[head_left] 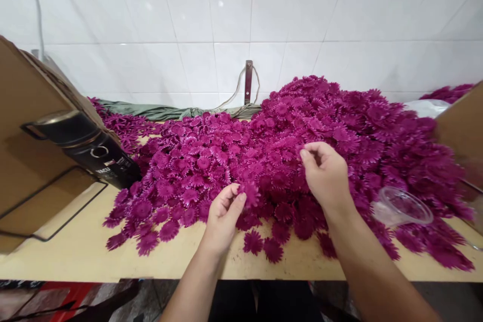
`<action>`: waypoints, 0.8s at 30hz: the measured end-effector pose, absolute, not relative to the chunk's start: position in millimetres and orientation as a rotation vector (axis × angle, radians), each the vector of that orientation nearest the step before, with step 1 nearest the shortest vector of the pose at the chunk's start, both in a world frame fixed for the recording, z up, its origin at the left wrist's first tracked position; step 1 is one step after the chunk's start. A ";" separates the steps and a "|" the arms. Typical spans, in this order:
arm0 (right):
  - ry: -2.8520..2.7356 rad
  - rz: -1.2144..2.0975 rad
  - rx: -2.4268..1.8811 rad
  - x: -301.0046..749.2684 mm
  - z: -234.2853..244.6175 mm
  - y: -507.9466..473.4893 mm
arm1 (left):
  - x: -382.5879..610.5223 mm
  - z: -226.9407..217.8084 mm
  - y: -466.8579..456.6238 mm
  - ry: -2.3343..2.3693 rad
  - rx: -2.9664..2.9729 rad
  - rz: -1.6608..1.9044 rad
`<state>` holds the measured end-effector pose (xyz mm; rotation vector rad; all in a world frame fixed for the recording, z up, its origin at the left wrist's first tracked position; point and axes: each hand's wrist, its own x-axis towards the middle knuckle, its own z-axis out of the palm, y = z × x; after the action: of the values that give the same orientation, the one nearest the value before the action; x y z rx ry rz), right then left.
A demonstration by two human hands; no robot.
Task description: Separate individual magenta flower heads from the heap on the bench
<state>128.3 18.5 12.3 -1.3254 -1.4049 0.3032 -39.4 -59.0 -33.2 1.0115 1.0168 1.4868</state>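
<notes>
A magenta artificial flower head [250, 195] is pinched at its edge between the thumb and forefinger of my left hand [223, 214], above the front of the heap. My right hand [327, 173] is closed in a pinch at the right side of the heap. Its fingertips meet against the magenta petals, and what lies between them cannot be made out. The large heap of magenta flower heads [204, 161] spreads beneath and behind both hands, rising higher at the right. A few loose flower heads [273, 250] lie on the pale tabletop [75, 256] close to my left hand.
A black vacuum flask [94, 148] leans beside a cardboard box [33, 110] and a black wire frame [71, 216] at left. A clear plastic cup [405, 206] lies among the flowers at right. Green cloth [151, 109] runs along the white tiled wall [234, 10].
</notes>
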 end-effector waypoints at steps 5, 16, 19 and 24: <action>-1.692 0.295 -1.175 110.9 22.9 12.7 | -33.6 -28.3 -55.4 1.037 0.960 1.424; -1.861 0.643 -1.180 96.7 -3.0 -38.9 | -34.5 -35.7 -47.0 1.113 0.966 1.429; -1.839 0.773 -1.154 96.1 -3.3 -36.5 | -35.7 -34.9 -46.3 1.083 0.940 1.407; -1.811 1.151 -1.069 91.5 -4.8 -37.7 | -34.1 -32.0 -46.7 1.021 0.942 1.329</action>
<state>91.5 -37.7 -4.8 -1.0691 -1.8107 1.1508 -34.1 -46.7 -32.0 0.9424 1.0215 1.3286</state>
